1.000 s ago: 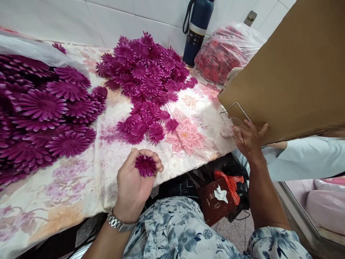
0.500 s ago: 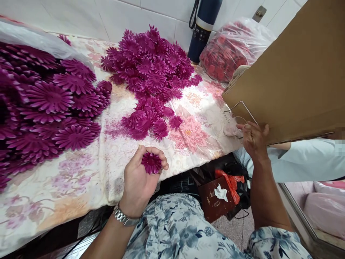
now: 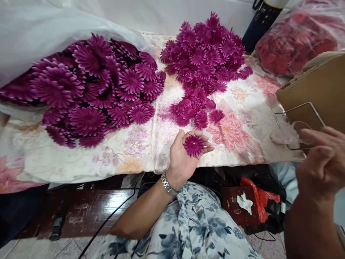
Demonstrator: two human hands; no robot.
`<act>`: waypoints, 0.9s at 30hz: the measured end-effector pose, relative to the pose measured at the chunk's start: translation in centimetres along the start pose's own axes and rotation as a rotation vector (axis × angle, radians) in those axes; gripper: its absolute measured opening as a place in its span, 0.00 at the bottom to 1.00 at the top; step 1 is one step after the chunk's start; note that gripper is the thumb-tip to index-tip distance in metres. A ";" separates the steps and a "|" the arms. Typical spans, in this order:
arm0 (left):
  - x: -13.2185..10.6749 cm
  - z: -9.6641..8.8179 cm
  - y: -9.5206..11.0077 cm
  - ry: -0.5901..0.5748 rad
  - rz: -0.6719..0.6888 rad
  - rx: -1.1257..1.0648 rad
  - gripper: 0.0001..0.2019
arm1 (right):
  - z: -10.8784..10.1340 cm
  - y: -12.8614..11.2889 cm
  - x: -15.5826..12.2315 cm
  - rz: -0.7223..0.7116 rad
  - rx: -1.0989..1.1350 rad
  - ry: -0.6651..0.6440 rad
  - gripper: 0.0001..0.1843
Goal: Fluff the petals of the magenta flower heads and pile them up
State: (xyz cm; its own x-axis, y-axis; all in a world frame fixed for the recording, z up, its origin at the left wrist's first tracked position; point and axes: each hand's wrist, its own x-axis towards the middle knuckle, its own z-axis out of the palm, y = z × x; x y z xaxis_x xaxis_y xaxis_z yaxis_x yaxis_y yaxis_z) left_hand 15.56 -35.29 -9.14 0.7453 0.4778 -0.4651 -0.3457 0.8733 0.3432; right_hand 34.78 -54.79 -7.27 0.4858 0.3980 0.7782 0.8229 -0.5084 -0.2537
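In the head view my left hand (image 3: pixel 181 162) holds one purple artificial flower head (image 3: pixel 194 145), face up, between the thumb and curved fingers. A small white spot shows at its centre. Just beyond lies a loose heap of the same purple flower heads (image 3: pixel 206 54). At the far right my right hand (image 3: pixel 325 158), slightly blurred, has its fingers stretched leftward and the thumb below them; no held thing is visible. Beside its fingertips stands a bent metal wire frame (image 3: pixel 317 112) with a pinkish-clear lump (image 3: pixel 285 134) and a thin loop of thread.
A white plastic bag (image 3: pixel 67 21) spills more purple flower heads (image 3: pixel 87 120) at the left. At the back right stand a dark blue bottle (image 3: pixel 260 27) and a bag of red pieces (image 3: pixel 293 43). A cardboard box (image 3: pixel 327 82) borders the right of the flowered tablecloth (image 3: pixel 67 163).
My view has swung left, so everything sits further right. The flower in my left hand now faces up, with a white spot at its centre. My right hand's fingers have straightened from a pinch.
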 end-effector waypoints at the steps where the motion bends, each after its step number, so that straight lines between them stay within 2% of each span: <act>1: 0.0 0.1 -0.1 -0.008 -0.004 -0.015 0.24 | 0.5 -2.3 -0.5 -0.094 0.115 -0.032 0.22; 2: 0.0 0.3 -0.2 -0.011 -0.009 -0.025 0.24 | 1.1 -4.7 -1.0 -0.214 0.230 -0.080 0.21; 3: 0.0 0.4 -0.3 -0.010 -0.014 -0.032 0.24 | 1.8 -7.0 -1.6 -0.285 0.310 -0.220 0.20; 4: -0.1 0.5 -0.4 -0.009 -0.018 -0.036 0.24 | 2.6 -9.1 -2.3 -0.352 0.341 -0.413 0.21; 5: -0.1 0.6 -0.3 -0.006 -0.013 -0.038 0.23 | 3.3 -10.9 -3.0 -0.436 0.381 -0.484 0.22; 7: -0.3 0.5 0.0 -0.010 0.019 -0.030 0.22 | 4.6 -13.3 -4.3 -0.524 0.381 -0.543 0.23; 9: -0.5 0.4 0.5 -0.031 0.068 -0.011 0.20 | 5.4 -14.1 -5.3 -0.565 0.341 -0.564 0.23; 14: -0.7 -0.1 1.7 -0.034 0.163 0.003 0.21 | 5.6 -13.4 -5.6 -0.550 0.330 -0.489 0.22; 18: -0.6 -0.5 1.6 0.017 0.211 0.026 0.24 | 5.6 -13.7 -4.8 -0.463 0.375 -0.507 0.20; 21: -0.7 -0.9 1.9 0.061 0.252 0.059 0.26 | 5.6 -14.6 -3.9 -0.379 0.526 -0.464 0.16; 24: -1.2 -1.5 3.1 0.096 0.290 0.014 0.28 | 5.5 -15.6 -2.6 -0.381 0.685 -0.420 0.17; 27: -1.6 -2.0 4.3 0.070 0.293 0.013 0.25 | 6.2 -16.9 -0.8 -0.406 0.688 -0.393 0.17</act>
State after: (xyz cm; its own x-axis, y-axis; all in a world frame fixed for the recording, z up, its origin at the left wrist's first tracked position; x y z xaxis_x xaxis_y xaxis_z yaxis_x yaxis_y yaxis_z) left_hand 11.77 -32.07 -8.53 0.5735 0.7150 -0.3998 -0.5327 0.6963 0.4810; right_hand 22.28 -41.77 -7.13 0.0798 0.7452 0.6621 0.8869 0.2502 -0.3885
